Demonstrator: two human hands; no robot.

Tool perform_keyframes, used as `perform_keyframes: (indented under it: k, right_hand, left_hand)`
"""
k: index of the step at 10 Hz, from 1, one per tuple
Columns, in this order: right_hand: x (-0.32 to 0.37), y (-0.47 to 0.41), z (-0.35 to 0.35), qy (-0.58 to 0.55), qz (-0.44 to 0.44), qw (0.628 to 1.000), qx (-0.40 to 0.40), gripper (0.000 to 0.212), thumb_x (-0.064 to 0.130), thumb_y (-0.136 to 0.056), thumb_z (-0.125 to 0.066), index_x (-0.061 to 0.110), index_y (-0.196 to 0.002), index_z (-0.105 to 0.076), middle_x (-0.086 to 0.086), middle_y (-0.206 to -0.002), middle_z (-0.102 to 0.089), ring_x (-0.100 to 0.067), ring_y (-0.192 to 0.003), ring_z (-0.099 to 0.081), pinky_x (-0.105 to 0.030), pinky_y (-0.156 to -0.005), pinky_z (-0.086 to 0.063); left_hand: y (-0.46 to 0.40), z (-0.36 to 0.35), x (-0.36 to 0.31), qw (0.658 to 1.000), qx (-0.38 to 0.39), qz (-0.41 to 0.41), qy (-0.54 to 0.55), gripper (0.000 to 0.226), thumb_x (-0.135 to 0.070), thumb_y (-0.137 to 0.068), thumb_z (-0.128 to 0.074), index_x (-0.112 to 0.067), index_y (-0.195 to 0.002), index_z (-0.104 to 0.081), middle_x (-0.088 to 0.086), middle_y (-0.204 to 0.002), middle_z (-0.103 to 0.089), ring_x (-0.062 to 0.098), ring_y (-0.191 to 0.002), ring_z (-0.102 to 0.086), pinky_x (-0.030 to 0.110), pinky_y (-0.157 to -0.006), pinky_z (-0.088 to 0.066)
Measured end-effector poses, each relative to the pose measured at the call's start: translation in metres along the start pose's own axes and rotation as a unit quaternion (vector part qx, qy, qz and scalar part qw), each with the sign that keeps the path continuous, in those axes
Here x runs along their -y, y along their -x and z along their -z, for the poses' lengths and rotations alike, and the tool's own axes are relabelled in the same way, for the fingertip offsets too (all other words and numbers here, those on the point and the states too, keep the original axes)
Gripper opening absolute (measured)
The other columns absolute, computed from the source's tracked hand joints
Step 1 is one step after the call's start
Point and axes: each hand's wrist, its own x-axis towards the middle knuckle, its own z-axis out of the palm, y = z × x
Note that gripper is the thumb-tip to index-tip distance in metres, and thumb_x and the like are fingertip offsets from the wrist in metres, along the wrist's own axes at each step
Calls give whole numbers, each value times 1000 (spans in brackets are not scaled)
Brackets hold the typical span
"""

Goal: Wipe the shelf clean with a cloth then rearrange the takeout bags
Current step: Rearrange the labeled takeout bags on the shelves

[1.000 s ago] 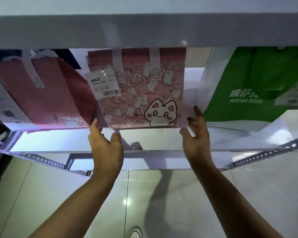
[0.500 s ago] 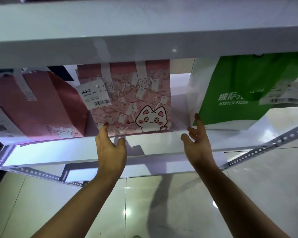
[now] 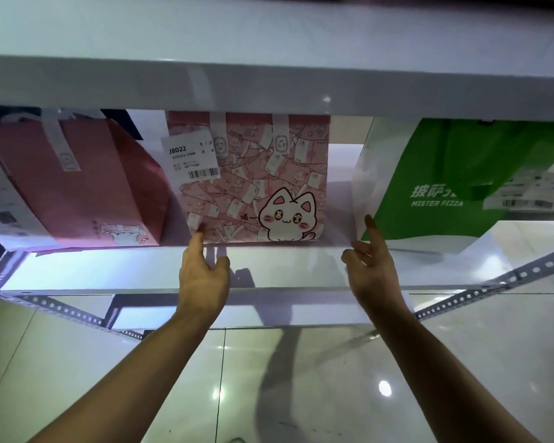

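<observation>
Setting: white shelf (image 3: 109, 270) under another board, glossy tiled floor (image 3: 301, 378) below.
Cat bag: pink bag (image 3: 269, 187) with cartoon cat and label (image 3: 191, 158), upright mid-shelf between red bag (image 3: 77, 187) and green pizza bag (image 3: 445, 174).
Left hand: left hand (image 3: 203, 276) spread, a fingertip touching its lower left corner.
Right hand: right hand (image 3: 370, 266) loosely spread, forefinger at green bag's white edge; empty.

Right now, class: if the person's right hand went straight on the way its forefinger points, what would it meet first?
Probably the green pizza bag: the right hand points at its white lower left corner, almost touching, though depth is unclear.
</observation>
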Motion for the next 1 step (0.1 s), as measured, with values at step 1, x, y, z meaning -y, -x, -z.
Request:
perform_keyframes:
  k: [1]
  right_hand:
    - [0,-4,1,-9,7,1000,-19,76,37,-84,-57,45,-154,-27,-5,-127,-66,-26,-108,-65,-47,-99,-54]
  left_hand:
    - [-3,4,1,1000,1,1,1,63,-13,-94,-52,-32,-151,-31,-3,-150,-42,24,-133,-43,40,-112,-35]
